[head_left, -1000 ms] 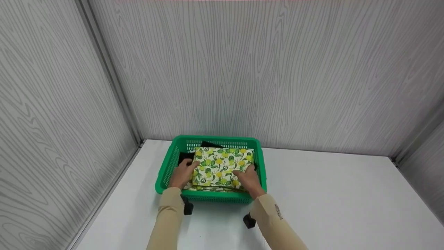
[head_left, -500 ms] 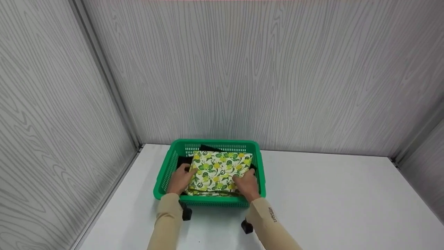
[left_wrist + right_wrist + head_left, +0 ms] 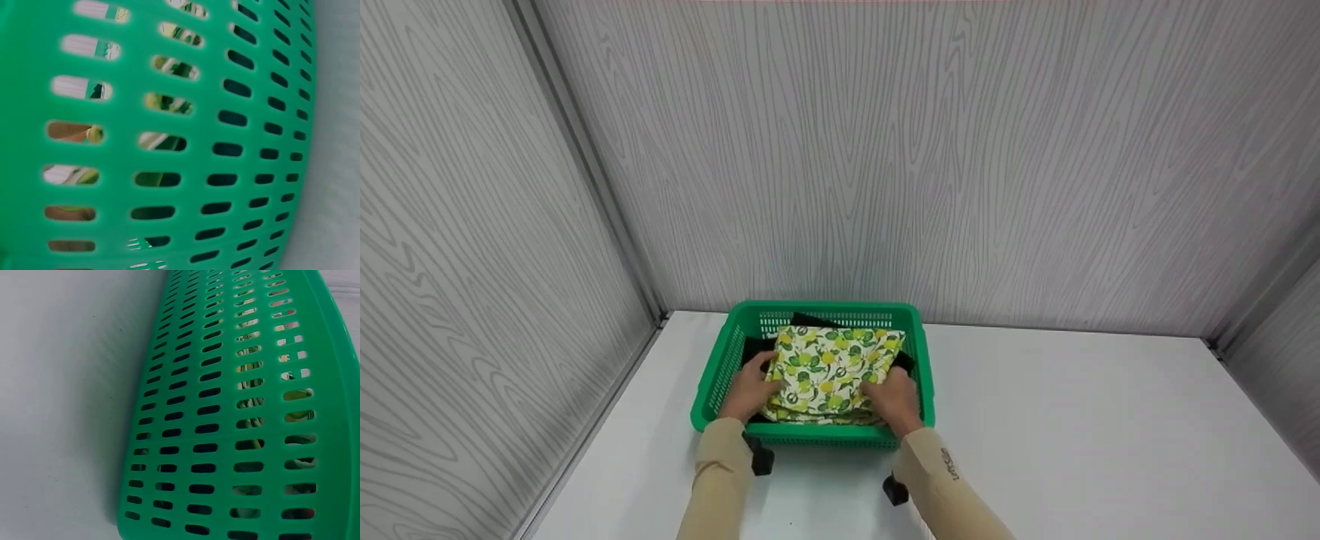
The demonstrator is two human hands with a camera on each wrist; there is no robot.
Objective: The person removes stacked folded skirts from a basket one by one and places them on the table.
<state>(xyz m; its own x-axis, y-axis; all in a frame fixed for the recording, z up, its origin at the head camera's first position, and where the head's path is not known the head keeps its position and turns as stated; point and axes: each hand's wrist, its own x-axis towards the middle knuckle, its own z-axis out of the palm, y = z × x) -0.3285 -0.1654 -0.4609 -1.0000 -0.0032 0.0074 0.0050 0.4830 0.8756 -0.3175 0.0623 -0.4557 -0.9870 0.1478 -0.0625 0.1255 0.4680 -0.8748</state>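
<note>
A folded cloth (image 3: 825, 367) with a lemon-and-leaf print on white lies in a green plastic basket (image 3: 825, 305), its right side creased and slanting inward. My left hand (image 3: 747, 391) grips the cloth's left edge, thumb on top. At the near right edge my right hand (image 3: 895, 397) grips it too, its fingertips hidden. Black fabric (image 3: 759, 347) shows beneath and beside the cloth. In the left wrist view the perforated basket wall (image 3: 118, 124) hides most of the hand and cloth. The right wrist view likewise meets the basket's front wall (image 3: 332, 439), with printed cloth glimpsed through its slots.
The basket stands on a white table (image 3: 1080, 435), close to a grey wood-grain back wall (image 3: 840, 165). Another panel (image 3: 457, 262) borders the table on the left. White tabletop extends to the right of the basket.
The head view has tilted slightly, so everything sits a little lower. The cloth's right side has bunched inward, and my left thumb has shifted down along its edge. Both hands stay in the basket.
</note>
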